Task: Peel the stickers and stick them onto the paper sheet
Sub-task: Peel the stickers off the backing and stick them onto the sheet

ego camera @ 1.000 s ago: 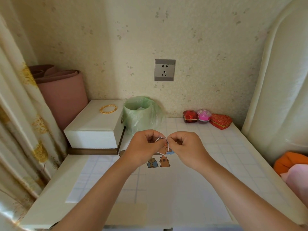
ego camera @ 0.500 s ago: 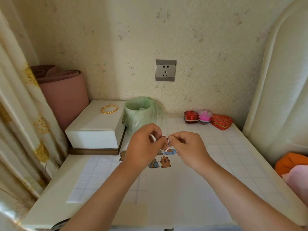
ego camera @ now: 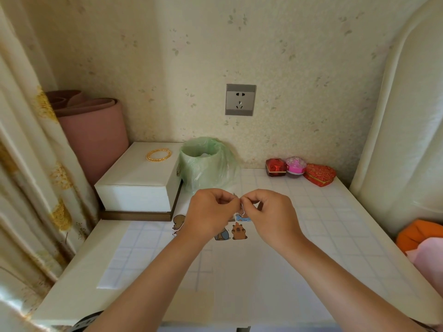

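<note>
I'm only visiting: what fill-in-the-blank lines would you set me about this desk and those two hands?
The left hand and the right hand pinch one small ____ between them. The gold bangle lies on the white ____. The plastic bag behind the hands is ____. The heart-shaped case by the wall is ____.
Missing: sticker, box, green, red.

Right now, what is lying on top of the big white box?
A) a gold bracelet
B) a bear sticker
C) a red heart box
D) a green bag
A: the gold bracelet lies flat on the lid of the white box, near its far edge.
</note>
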Demonstrator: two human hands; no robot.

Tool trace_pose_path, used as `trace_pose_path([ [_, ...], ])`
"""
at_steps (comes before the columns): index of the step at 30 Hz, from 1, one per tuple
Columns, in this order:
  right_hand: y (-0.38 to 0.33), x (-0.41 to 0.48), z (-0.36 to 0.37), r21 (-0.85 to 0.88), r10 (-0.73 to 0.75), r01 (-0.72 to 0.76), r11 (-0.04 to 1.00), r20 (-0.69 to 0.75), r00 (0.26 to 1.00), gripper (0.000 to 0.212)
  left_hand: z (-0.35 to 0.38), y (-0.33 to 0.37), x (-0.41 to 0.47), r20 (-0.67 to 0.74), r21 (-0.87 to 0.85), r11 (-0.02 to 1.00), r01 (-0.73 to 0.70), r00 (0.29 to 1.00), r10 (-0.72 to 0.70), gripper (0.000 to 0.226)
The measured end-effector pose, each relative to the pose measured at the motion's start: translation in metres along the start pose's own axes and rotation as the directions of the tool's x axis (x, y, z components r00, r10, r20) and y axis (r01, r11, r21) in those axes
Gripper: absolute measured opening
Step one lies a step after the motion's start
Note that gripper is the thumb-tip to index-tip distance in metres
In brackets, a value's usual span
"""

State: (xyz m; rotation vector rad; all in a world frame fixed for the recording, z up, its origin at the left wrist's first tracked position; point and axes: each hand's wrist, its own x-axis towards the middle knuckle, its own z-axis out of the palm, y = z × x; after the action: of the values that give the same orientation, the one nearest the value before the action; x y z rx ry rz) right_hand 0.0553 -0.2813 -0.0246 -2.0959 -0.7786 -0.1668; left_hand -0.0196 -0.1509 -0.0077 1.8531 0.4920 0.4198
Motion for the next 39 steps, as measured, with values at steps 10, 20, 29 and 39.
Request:
trace_pose_path([
  [10, 0.000, 0.003, 0.002, 0.265, 0.143, -0.139, 0.954, 0.002, 0.990, 0.023, 0.002, -0.005, 0.004, 0.052, -0.056, 0.998, 0.042, 0.998, -0.039, 0.013],
  [20, 0.002, 0.005, 0.002, 0.396, 0.350, -0.337, 0.854, 0.040, 0.936, 0.020, -0.032, -0.014, 0.022, 0.035, 0.240, 0.969, 0.052, 0.997, -0.062, 0.025],
  [29, -0.021, 0.085, 0.036, 0.244, 0.210, -0.205, 0.948, 0.005, 0.978, 0.021, -0.077, -0.018, 0.040, -0.074, 0.143, 0.988, 0.062, 0.996, -0.052, 0.022],
  [39, -0.041, 0.197, 0.088, -0.301, -0.024, 0.030, 0.953, 0.023, 0.999, 0.024, -0.091, -0.028, 0.054, -0.127, 0.147, 0.989, 0.023, 0.992, -0.004, 0.022],
])
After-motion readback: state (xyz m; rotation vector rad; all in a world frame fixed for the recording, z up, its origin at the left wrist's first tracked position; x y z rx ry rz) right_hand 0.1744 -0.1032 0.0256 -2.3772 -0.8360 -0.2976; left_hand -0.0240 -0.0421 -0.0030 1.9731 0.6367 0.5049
